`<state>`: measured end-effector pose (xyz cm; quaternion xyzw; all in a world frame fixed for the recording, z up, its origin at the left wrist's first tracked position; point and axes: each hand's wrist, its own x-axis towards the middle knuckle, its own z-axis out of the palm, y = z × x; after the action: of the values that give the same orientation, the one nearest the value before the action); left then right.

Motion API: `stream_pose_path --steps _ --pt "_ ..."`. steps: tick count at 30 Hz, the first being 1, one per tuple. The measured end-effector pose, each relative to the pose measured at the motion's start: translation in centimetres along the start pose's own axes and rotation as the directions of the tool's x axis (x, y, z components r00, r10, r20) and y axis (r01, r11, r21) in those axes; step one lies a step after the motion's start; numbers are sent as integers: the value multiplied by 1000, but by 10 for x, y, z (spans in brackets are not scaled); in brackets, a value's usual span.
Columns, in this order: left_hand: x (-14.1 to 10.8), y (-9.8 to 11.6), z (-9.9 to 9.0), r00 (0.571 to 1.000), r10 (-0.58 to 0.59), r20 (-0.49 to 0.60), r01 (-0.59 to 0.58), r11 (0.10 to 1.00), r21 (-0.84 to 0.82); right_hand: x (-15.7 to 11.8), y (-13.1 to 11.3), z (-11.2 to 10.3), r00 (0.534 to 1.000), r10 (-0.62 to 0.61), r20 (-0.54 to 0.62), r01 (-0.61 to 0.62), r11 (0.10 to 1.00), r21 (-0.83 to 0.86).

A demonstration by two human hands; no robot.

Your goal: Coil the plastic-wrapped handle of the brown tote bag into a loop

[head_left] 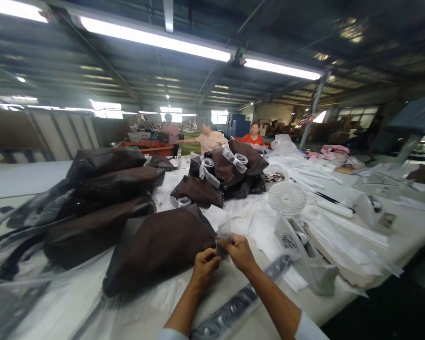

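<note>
A dark brown bag with black ends lies on its side on the table in front of me. At its right corner, my left hand is closed, thumb and fingers pinched at a small piece of clear plastic wrap around something dark. My right hand pinches the same wrap from the right, just above the left hand. What lies under the plastic is too small to make out. A long black strap with metal studs, sleeved in clear plastic, runs beneath my right forearm.
Brown bags are stacked at left, and another heap has plastic-wrapped handles. To the right are a white fan, a tape dispenser, scissors and plastic sleeves. Several people stand beyond the table, one in a red shirt.
</note>
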<state>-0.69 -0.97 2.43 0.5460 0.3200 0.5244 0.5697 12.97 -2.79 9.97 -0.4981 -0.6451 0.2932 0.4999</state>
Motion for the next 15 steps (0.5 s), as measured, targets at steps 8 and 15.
stream_pose_path --steps 8,15 --pt "0 -3 3 1000 -16 24 15 999 30 12 -15 11 996 -39 82 29 992 122" --pt "-2 -9 0 989 -55 -134 86 968 235 6 -42 6 971 -205 122 210 977 -28"
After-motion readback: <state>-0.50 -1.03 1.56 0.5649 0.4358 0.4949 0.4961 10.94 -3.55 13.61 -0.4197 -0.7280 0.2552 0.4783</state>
